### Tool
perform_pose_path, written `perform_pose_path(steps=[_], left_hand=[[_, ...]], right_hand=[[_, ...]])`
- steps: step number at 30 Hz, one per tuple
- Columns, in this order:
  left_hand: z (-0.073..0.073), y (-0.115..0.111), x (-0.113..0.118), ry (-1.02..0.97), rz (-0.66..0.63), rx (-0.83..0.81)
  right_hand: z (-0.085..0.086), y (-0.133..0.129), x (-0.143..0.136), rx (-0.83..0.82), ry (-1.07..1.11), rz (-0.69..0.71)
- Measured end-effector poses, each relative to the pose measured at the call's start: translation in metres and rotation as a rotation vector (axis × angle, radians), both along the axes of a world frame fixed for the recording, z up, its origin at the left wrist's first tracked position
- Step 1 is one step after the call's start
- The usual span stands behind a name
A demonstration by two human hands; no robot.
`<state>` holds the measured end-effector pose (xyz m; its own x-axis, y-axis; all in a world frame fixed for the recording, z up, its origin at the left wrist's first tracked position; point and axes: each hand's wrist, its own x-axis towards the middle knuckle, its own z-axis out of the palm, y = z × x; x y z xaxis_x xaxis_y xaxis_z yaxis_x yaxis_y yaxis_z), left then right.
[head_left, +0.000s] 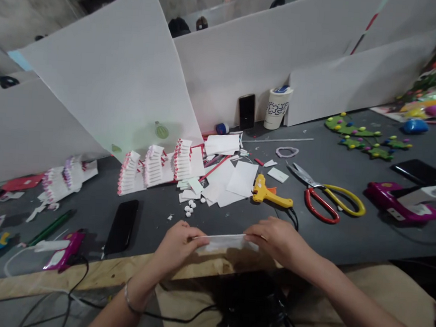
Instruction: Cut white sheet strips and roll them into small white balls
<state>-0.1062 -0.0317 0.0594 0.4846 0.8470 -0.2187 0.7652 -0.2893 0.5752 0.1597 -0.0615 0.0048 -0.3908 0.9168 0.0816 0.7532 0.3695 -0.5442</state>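
Observation:
At the table's front edge, a white sheet that looks like paper [222, 242] is stretched between my two hands, seen nearly edge-on. My left hand [179, 246] pinches its left end between thumb and fingers. The right end is gripped the same way by my right hand [277, 240]. Beyond the hands lie loose white papers [242, 178] and several small white balls [189, 209]. A yellow glue gun [271, 193] rests just past my right hand, and scissors [323, 188] with red and yellow handles lie to its right.
Rows of small white rolls with red tips [182, 163] stand behind the papers. A black phone [122, 226] and a magenta device [64, 252] lie left; another magenta device [402, 204] lies right. A paper cup [277, 109] stands by the white partition [243, 60]. Cables hang below the wooden edge.

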Motion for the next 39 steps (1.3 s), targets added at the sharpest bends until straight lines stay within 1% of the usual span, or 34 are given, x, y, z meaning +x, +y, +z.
perform_pose_path(steps=[2,4,6,7,8,10,11,13,14,15,17,19,21,25,28,30,32,33,34,36,38,39], left_hand=[[0.002,0.003,-0.008,-0.118,0.117,-0.135],[-0.002,0.005,-0.013,-0.318,0.283,-0.228],[-0.012,0.004,-0.013,-0.568,0.473,-0.251],[-0.019,0.001,-0.009,-0.689,0.552,-0.236],[-0.026,-0.004,-0.002,-0.807,0.604,-0.262],[-0.041,-0.018,0.02,-1.005,0.608,-0.458],[-0.047,-0.026,0.033,-1.082,0.603,-0.549],[-0.054,-0.041,0.059,-1.198,0.572,-0.719],[-0.055,-0.046,0.071,-1.242,0.591,-0.761],[-0.054,-0.05,0.08,-1.284,0.642,-0.746],[-0.051,-0.052,0.092,-1.316,0.76,-0.654],[-0.047,-0.05,0.096,-1.3,0.836,-0.586],[-0.044,-0.046,0.096,-1.279,0.856,-0.559],[-0.038,-0.032,0.091,-1.294,0.84,-0.519],[-0.032,-0.014,0.08,-1.317,0.808,-0.449],[-0.029,-0.003,0.065,-1.377,0.807,-0.341],[-0.029,-0.002,0.05,-1.44,0.811,-0.186],[-0.032,-0.006,0.044,-1.448,0.797,-0.155],[-0.035,-0.013,0.04,-1.445,0.784,-0.176],[-0.044,-0.034,0.04,-1.402,0.758,-0.383],[-0.053,-0.056,0.048,-1.361,0.742,-0.602],[-0.056,-0.065,0.053,-1.355,0.713,-0.695]], right_hand=[[0.0,-0.005,0.01,-0.174,0.169,-0.045],[0.002,-0.011,0.015,-0.339,0.394,-0.098],[0.002,-0.017,0.014,-0.472,0.612,-0.191],[0.002,-0.019,0.01,-0.527,0.708,-0.247],[0.0,-0.022,0.006,-0.571,0.793,-0.304],[-0.006,-0.026,-0.008,-0.621,0.911,-0.393],[-0.01,-0.028,-0.016,-0.615,0.944,-0.425],[-0.019,-0.034,-0.031,-0.567,0.971,-0.44],[-0.023,-0.037,-0.038,-0.538,0.994,-0.433],[-0.026,-0.04,-0.043,-0.516,1.011,-0.417],[-0.029,-0.048,-0.05,-0.496,1.025,-0.381],[-0.029,-0.055,-0.052,-0.496,1.02,-0.363],[-0.028,-0.061,-0.051,-0.509,1.018,-0.372],[-0.031,-0.072,-0.049,-0.536,1.039,-0.405],[-0.033,-0.08,-0.05,-0.542,1.031,-0.451],[-0.034,-0.085,-0.052,-0.541,1.013,-0.513],[-0.034,-0.088,-0.057,-0.525,1.002,-0.584],[-0.034,-0.089,-0.059,-0.51,0.999,-0.616],[-0.033,-0.089,-0.063,-0.494,0.999,-0.635],[-0.031,-0.088,-0.07,-0.466,1.005,-0.621],[-0.03,-0.087,-0.077,-0.457,1.011,-0.552],[-0.03,-0.087,-0.08,-0.455,1.008,-0.517]])
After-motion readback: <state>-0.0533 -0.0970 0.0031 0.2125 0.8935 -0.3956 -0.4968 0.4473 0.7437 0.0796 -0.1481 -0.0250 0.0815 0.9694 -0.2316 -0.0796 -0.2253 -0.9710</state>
